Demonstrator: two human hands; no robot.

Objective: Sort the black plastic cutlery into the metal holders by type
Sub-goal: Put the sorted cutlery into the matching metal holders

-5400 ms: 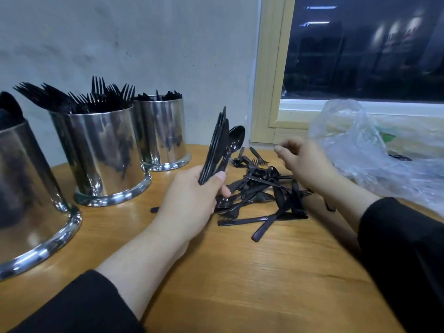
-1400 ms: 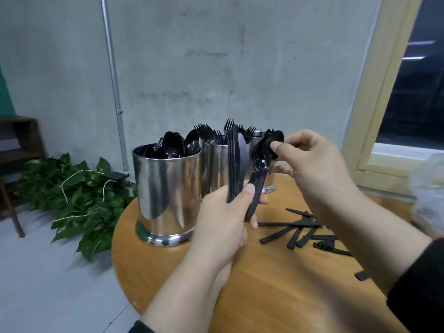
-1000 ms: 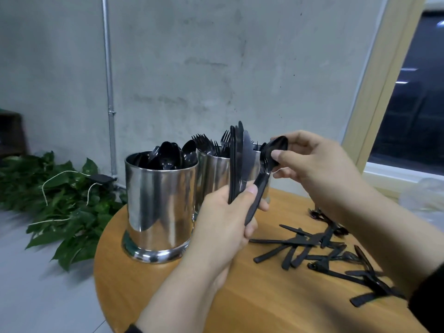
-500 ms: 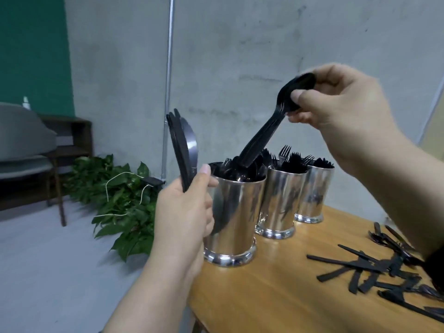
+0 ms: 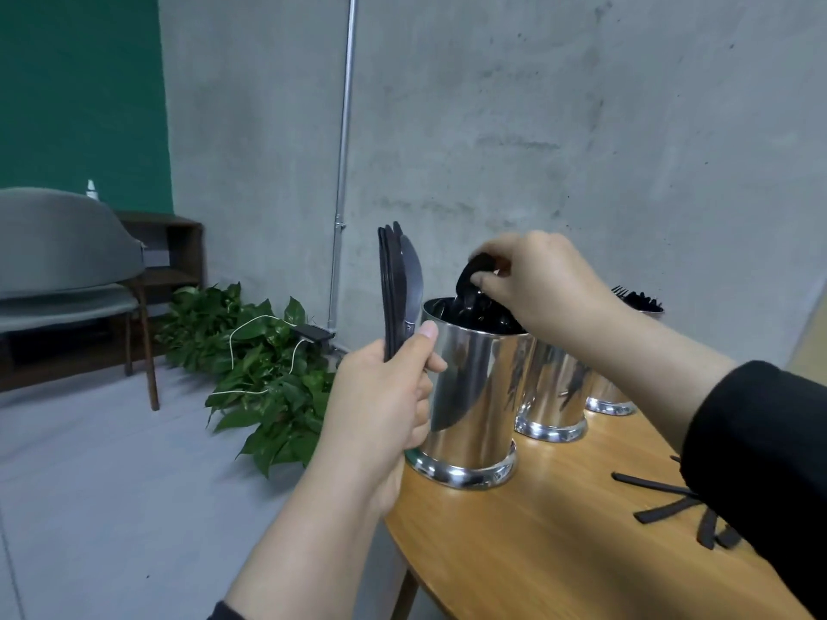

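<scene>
Here the right hand [image 5: 543, 284] pinches black plastic spoons [image 5: 475, 275], lowering them into the nearest shiny metal holder [image 5: 470, 396]; the left hand [image 5: 380, 409] grips flat black knives [image 5: 396, 284] upright, seemingly awaiting their turn.

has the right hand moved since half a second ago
Yes. The right hand has come down toward the nearest shiny metal holder; the black plastic spoon it pinches, held well above the rim before, now dips into that holder.
</scene>
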